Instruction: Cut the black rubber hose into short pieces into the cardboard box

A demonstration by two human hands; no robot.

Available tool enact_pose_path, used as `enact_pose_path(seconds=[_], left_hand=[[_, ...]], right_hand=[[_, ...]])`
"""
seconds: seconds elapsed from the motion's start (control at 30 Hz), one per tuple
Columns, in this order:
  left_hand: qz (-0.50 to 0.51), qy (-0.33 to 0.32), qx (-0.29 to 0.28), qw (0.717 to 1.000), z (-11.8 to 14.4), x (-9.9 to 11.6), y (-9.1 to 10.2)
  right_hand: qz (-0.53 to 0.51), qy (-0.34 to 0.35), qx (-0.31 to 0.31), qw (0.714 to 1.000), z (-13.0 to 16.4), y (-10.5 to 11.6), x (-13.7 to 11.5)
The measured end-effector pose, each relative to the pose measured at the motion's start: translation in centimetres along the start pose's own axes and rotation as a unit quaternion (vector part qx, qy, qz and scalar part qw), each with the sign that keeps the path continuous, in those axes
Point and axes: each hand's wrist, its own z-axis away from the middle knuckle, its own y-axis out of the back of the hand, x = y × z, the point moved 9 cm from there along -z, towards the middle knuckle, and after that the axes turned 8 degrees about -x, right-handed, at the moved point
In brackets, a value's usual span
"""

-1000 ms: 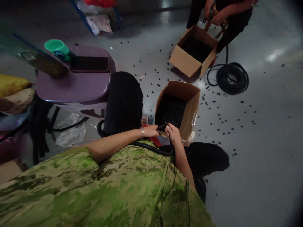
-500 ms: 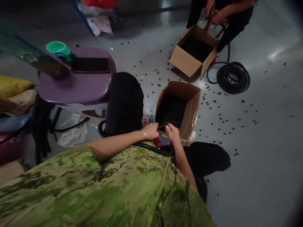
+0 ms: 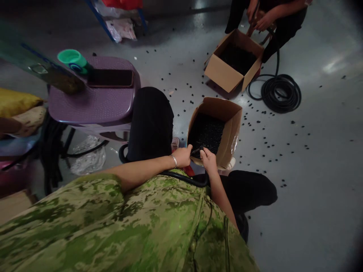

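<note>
Head view: left hand (image 3: 183, 156) and right hand (image 3: 208, 158) seemingly pinching black hose (image 3: 184, 179) over box (image 3: 231, 128).

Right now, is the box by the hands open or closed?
Open: the cardboard box has its top flaps apart, and small black pieces show inside.

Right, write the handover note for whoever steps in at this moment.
Left hand: closed around a red-handled tool, at the near edge of the box.
Right hand: gripping the end of the black hose, which runs back across the lap.
Both hands meet over the open cardboard box, which holds many small black pieces.
More black pieces lie scattered on the floor.
Left: hose remains uncut behind the right hand.
</note>
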Motion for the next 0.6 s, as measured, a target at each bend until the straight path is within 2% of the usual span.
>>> enact_pose_path(seconds=[0.3,0.6], left_hand=[[-0.027,-0.009,-0.003,1.000,-0.5,0.4,-0.1],[-0.041,-0.028,0.008,0.999,-0.5,0.6,0.2]], right_hand=[[0.022,0.007,0.034,0.999,0.0,1.1,-0.4],[0.046,0.021,0.028,0.998,-0.2,1.5,-0.5]])
